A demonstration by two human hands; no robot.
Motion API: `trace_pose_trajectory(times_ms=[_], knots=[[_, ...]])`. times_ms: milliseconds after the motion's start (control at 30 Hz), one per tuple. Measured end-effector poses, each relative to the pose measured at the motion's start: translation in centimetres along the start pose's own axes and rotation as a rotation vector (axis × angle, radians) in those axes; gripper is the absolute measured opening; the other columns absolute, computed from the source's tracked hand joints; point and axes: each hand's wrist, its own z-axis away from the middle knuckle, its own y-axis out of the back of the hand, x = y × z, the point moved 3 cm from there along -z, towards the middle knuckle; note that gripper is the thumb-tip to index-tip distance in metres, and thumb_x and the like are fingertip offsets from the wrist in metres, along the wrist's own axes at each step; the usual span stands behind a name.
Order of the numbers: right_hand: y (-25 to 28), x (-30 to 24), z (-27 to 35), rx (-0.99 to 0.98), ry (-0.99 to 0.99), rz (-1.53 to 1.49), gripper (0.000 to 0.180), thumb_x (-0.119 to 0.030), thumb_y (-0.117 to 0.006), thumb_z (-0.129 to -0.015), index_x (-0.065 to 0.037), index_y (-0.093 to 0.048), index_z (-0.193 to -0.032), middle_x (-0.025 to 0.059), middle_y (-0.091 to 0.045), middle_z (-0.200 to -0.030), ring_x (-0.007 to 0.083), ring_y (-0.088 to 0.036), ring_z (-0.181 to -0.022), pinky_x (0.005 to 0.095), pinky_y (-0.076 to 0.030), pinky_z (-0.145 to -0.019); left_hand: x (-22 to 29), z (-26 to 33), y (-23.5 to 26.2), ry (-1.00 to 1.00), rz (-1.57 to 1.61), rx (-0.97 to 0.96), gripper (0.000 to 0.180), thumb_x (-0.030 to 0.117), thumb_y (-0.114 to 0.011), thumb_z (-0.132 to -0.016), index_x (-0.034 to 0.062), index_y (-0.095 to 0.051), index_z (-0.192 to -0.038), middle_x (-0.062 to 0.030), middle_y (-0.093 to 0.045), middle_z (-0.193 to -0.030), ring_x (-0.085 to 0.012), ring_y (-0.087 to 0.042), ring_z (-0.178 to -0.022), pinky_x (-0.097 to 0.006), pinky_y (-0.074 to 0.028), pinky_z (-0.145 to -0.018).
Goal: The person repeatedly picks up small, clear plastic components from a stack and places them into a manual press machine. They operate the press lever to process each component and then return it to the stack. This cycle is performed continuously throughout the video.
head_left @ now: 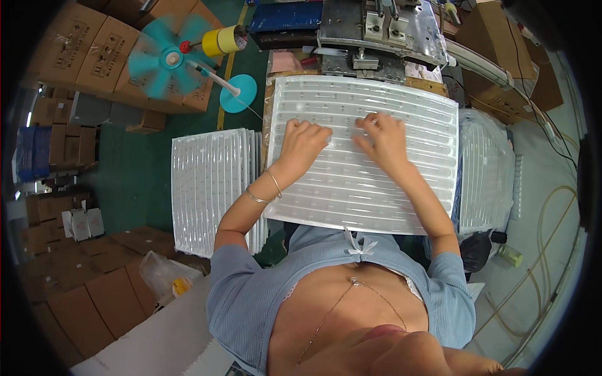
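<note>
With the white ribbed panel (351,182) flat before my waist, I should touch it lightly and evenly, my right hand (384,139) with thumb spread apart from fingers and my left hand (303,145) curled, whether pinching anything I cannot tell.

Fingers (305,128) over white ribbed panel (349,168)

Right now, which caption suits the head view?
Left hand and right hand over a ribbed white panel, panel stack alongside.
</note>
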Motion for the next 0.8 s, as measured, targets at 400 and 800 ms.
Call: trace_pose_trajectory(times_ms=[400,800], knots=[[-0.3,3.2,0.0,0.029,-0.332,-0.677,0.023,-0.007,-0.068,-0.075,-0.006,-0.050,-0.088,0.0041,-0.056,-0.093,0.0178,-0.056,-0.084,0.0291,-0.045,-0.068,-0.3,0.1,0.5,0.114,0.014,-0.096,0.027,0.019,-0.069,-0.073,0.0123,-0.063,-0.099,-0.0020,-0.059,-0.084,-0.0195,-0.053,-0.085,-0.034,-0.032,-0.080],[1.6,8.9,-0.3,0.258,-0.669,-1.001,0.024,-0.015,-0.059,-0.087,-0.005,-0.059,-0.109,0.0008,-0.060,-0.095,0.0058,-0.053,-0.076,0.0218,-0.047,-0.065,-0.8,-4.6,1.0,0.229,0.262,0.189,0.026,0.015,-0.063,-0.079,0.0122,-0.062,-0.105,-0.0025,-0.061,-0.088,-0.0202,-0.056,-0.080,-0.033,-0.037,-0.074]])
